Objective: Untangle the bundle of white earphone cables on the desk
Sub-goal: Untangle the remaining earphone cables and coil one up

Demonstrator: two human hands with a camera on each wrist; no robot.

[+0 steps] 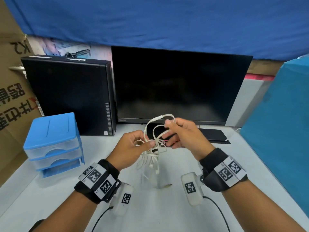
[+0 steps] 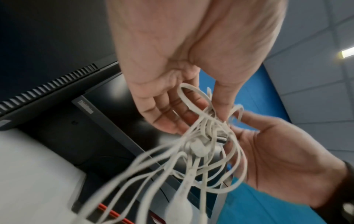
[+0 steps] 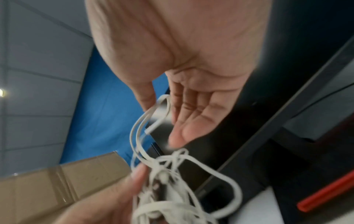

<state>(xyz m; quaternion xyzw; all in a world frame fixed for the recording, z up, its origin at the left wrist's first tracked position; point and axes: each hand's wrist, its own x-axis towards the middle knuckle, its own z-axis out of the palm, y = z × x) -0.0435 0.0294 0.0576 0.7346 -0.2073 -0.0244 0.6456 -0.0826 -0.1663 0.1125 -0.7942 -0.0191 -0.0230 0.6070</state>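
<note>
Two hands hold the cables (image 1: 153,148) up off the desk (image 1: 167,206), near the middle of the head view. At about nine o'clock from the knot, the left hand (image 1: 132,148) pinches the thick of the tangle between thumb and fingers, and several strands and earbuds (image 1: 154,166) dangle below it toward six o'clock. At about two o'clock from the knot, the right hand (image 1: 182,136) pinches one loop (image 1: 160,119) near its top, with the lower fingers spread and loose. That loop carries a small inline piece.

My worry is the pull. If the right hand draws the loop away while the left hand clamps the knot hard, the crossings could cinch tighter rather than slide free. A sharp tug could also strain the thin wire where it meets the inline piece. The hanging earbuds could swing and catch in another loop. Whether the held loop passes through the knot or round it I cannot tell; the wrist views are blurred.
</note>
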